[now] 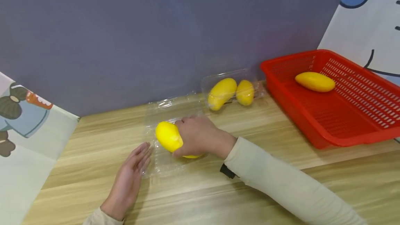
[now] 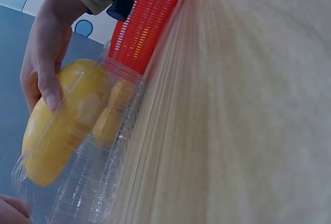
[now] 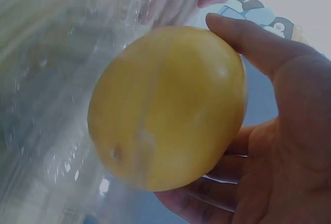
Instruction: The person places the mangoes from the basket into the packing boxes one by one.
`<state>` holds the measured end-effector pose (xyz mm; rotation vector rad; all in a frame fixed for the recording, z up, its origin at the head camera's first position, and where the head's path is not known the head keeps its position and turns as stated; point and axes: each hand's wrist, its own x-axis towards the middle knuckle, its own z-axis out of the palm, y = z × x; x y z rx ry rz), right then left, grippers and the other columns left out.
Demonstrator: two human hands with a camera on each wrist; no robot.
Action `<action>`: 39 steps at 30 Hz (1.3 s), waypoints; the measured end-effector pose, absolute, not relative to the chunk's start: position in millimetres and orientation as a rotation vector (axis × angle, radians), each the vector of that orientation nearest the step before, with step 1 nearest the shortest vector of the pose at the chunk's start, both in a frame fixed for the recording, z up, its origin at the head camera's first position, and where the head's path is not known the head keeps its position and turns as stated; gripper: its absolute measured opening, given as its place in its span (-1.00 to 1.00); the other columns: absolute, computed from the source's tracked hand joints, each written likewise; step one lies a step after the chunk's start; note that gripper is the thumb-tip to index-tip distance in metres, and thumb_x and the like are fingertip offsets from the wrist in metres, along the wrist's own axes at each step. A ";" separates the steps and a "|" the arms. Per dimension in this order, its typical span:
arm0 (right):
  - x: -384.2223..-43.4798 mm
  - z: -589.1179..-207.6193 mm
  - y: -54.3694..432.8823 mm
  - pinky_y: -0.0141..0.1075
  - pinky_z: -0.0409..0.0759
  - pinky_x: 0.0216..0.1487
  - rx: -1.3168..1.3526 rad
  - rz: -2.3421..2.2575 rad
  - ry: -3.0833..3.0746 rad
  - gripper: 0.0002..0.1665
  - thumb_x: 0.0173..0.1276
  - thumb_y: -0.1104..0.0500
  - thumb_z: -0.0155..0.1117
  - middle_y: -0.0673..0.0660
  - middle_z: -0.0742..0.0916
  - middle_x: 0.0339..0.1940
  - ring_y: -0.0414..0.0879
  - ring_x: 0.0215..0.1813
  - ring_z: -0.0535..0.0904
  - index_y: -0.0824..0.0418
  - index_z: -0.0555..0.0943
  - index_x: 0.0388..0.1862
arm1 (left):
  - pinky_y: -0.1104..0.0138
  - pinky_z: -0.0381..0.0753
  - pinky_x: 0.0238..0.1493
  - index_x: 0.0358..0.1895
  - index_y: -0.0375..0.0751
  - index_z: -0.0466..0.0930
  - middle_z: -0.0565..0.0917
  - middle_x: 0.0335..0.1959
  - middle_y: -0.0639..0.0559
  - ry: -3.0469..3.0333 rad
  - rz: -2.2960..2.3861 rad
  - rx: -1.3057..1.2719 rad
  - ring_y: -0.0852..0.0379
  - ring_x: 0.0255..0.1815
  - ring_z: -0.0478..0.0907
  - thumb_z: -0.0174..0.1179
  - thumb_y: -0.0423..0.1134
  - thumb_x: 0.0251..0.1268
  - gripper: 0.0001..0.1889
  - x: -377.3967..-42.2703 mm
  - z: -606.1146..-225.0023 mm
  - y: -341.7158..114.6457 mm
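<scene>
My right hand (image 1: 197, 136) grips a yellow mango (image 1: 168, 136), thumb on one side and fingers on the other. The mango is over a clear plastic clamshell box (image 1: 165, 166) lying on the table. A yellow strip shows below the palm; I cannot tell whether it is the same fruit. Clear plastic crosses in front of the mango (image 2: 77, 115) in the left wrist view. My left hand (image 1: 129, 169) is at the box's left edge, its fingers extended and holding nothing. Whether it touches the plastic is unclear.
Behind, a second clear box (image 1: 232, 74) holds two yellow mangoes (image 1: 222, 93). To the right stands a red plastic basket (image 1: 300, 114) with one mango (image 1: 315, 81) in it. A grey panel (image 1: 156, 37) closes the back of the wooden table (image 1: 103, 141).
</scene>
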<state>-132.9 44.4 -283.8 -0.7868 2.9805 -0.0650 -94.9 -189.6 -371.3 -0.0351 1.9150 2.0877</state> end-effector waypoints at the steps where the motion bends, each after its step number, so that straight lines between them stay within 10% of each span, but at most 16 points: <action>1: -132.4 -285.8 41.9 -0.20 0.63 -0.16 -0.794 -0.065 2.974 -0.13 0.05 -0.44 0.34 -0.02 0.71 -0.08 -0.07 -0.07 0.63 0.09 0.55 0.18 | 0.16 -0.09 0.67 0.61 -0.20 -0.20 -0.04 0.65 -0.02 1.919 2.084 -0.041 0.03 0.64 -0.02 -0.44 -0.09 0.68 -0.42 -94.2 -372.0 -190.6; 39: -125.0 -325.7 9.3 -0.27 0.59 -0.31 -0.703 -0.077 3.025 -0.13 0.13 -0.50 0.26 0.04 0.68 -0.17 -0.08 -0.19 0.55 0.18 0.55 0.07 | 0.19 -0.09 0.68 0.60 -0.19 -0.08 0.05 0.63 -0.01 1.932 2.077 -0.063 0.08 0.63 -0.01 -0.31 -0.13 0.65 -0.43 -95.0 -372.1 -186.3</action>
